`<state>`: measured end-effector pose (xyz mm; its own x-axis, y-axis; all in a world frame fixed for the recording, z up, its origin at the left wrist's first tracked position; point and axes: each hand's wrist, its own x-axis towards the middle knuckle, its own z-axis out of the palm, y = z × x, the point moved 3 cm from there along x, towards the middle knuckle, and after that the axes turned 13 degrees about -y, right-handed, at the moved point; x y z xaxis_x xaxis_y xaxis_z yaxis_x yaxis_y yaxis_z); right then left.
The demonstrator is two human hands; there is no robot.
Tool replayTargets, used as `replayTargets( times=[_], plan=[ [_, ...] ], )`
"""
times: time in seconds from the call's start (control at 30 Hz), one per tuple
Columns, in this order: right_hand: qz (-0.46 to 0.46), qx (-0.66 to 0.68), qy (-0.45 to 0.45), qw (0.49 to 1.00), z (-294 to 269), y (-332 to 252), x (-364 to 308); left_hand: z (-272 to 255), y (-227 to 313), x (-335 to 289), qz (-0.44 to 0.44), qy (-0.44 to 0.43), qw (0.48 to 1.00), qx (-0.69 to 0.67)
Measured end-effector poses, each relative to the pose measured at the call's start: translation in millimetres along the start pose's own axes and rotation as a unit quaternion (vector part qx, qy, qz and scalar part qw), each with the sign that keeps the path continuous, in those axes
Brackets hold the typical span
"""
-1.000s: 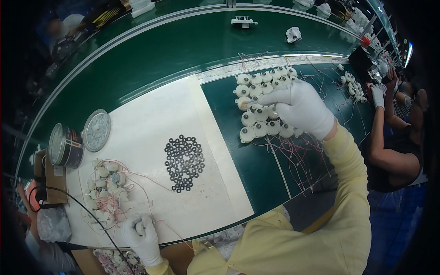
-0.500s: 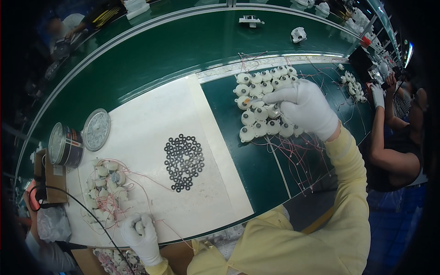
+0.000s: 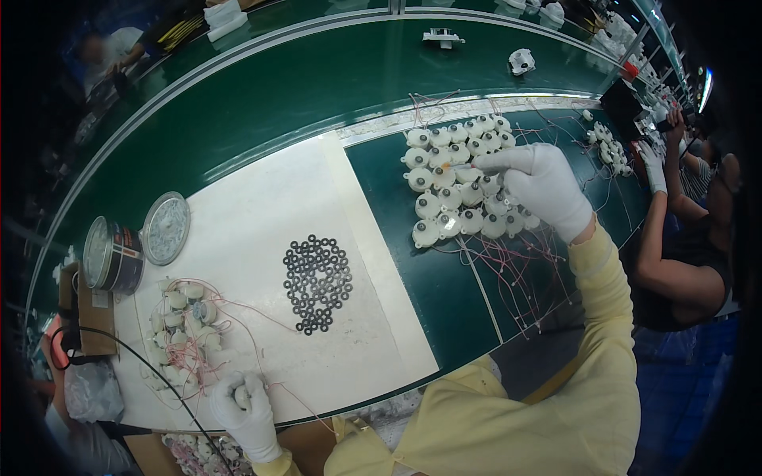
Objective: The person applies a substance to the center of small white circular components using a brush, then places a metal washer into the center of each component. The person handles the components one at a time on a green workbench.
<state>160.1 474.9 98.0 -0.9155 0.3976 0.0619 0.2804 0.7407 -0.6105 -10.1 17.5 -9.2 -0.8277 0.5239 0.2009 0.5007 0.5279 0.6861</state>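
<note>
Shifted rightward, right hand [image 3: 544,186] pinches thin, orange-tipped tool [image 3: 460,166]; left hand [image 3: 244,420] grasps whitish part [image 3: 242,397].

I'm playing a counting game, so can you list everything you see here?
White sheet: one, white, centre-left
Green mat: one, dark green, centre-right
Rowed parts: over twenty, white with dark centres, green mat
Piled parts: over ten, whitish, white sheet's left
Wires: many, pinkish-red, among both groups
Rings: dozens, black, white sheet
Tin: one, dark, left
Lid: one, silvery, beside tin
Cardboard boxes: at least two, brown, left and lower left
Plastic bag: one, clear, lower left
Cable: one, black, lower left
Other people: at least three, one in black, picture edges
Background: too dark to count
Thin tool: one, orange-tipped, right hand
Pale part: one, whitish, left hand
Hands: two, white-gloved, right and lower left
Sleeves: two, yellow, below hands
</note>
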Motion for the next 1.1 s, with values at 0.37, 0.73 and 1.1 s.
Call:
replayTargets(
  times=[0.37,0.73,1.1],
  plan=[
    [0.036,-0.025,-0.025,0.999,11,16,2,0,1,1,0.002,0.009,1.0,0.011],
    [0.002,0.0,0.009,1.0,6,8,-2,0,0,-1,0.004,0.01,0.999,0.03],
    [-0.012,-0.027,0.019,0.999,2,17,-13,1,-1,-1,-0.009,0.013,1.0,0.015]
  ],
)
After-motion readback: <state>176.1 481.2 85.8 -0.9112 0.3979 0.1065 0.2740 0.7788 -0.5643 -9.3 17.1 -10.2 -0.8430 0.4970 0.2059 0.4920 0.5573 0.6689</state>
